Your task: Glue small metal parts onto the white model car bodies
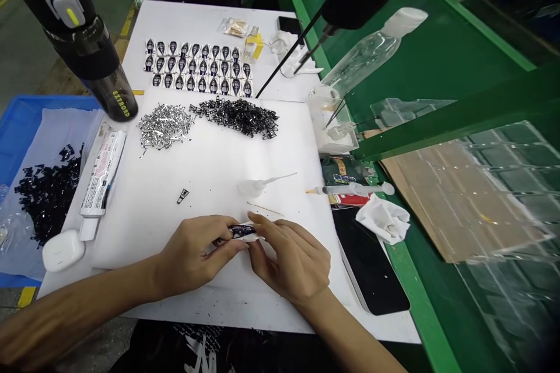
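Observation:
My left hand and my right hand meet over the front of a white foam sheet. Pinched between their fingertips is a small dark, glossy part with white edges; my fingers hide its ends. It resembles the pieces laid out in rows at the back. Just beyond my right fingers lie a thin stick and a small white dropper bottle with a long thin tip. One loose black frame-like piece rests ahead of my left hand.
A pile of silver metal bits and a heap of black pieces lie farther back. On the left are a tall bottle, a white tube and a white case. A syringe and a phone lie right.

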### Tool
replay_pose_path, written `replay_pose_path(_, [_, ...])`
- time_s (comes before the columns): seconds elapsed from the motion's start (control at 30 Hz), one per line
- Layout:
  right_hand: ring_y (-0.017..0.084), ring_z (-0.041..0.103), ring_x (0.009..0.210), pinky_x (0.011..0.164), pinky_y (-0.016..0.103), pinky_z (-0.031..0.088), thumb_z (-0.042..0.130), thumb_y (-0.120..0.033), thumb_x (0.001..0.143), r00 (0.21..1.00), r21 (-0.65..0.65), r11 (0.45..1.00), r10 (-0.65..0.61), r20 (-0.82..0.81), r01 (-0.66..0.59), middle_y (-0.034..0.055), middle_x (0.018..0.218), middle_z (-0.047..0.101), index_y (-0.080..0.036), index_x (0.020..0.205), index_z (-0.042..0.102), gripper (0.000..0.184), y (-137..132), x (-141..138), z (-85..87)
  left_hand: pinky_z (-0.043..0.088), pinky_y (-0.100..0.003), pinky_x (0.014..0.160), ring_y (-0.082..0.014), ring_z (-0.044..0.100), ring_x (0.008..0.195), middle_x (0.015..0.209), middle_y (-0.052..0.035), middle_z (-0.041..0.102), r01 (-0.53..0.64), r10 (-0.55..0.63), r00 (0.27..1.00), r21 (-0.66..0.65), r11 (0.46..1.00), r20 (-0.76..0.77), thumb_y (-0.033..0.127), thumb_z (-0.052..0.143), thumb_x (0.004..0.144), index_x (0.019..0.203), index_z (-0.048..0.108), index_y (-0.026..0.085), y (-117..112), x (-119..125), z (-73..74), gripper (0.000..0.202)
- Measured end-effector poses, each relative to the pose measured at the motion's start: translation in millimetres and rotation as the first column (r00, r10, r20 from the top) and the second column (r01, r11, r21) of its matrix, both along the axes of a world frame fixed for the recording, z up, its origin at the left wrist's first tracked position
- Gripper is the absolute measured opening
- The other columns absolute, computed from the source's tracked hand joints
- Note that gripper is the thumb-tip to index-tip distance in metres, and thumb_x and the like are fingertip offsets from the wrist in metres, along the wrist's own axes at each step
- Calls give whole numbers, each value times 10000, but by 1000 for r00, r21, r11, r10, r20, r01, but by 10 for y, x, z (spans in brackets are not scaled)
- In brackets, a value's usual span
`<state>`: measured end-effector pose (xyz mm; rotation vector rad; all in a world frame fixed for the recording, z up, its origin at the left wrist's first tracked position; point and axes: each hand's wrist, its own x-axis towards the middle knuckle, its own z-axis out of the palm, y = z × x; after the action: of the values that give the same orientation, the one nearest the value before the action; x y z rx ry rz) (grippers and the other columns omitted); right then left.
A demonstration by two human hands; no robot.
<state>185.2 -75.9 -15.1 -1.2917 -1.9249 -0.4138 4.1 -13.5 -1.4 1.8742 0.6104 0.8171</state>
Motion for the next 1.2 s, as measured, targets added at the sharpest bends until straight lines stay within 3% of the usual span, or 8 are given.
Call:
replay_pose_path(0.5, [179,691,660,589,305,574,642,-80,880,999,14,1000,15,-28,-14,212,877,760,-72,991,607,117,0,-3,-19,613,-282,796,-204,758,919,991,-103,782,-10,11,1000,54,999,-6,184,646,944,825,595,159,-2,-11,-8,133])
replay_pose_path(0.83, [141,572,539,542,301,521,660,-56,841,999,-13,1000,28,-35,-28,178,850,756,-67,1029,598,198,-9,7,-13,603,-269,776,-187,748,900,978,-85,781,-3,3,1000,29,1000,-29,205,620,963,820,583,167,1,-7,16,153])
replay_pose_path(1.2, [142,506,522,507,292,458,617,-90,858,999,40,999,-10,43,8,124,767,724,-124,981,565,138,-20,-17,-27,613,-311,839,-185,746,940,1004,-73,780,15,-15,1000,24,1000,-10,213,599,976,874,603,188,-12,-23,7,105])
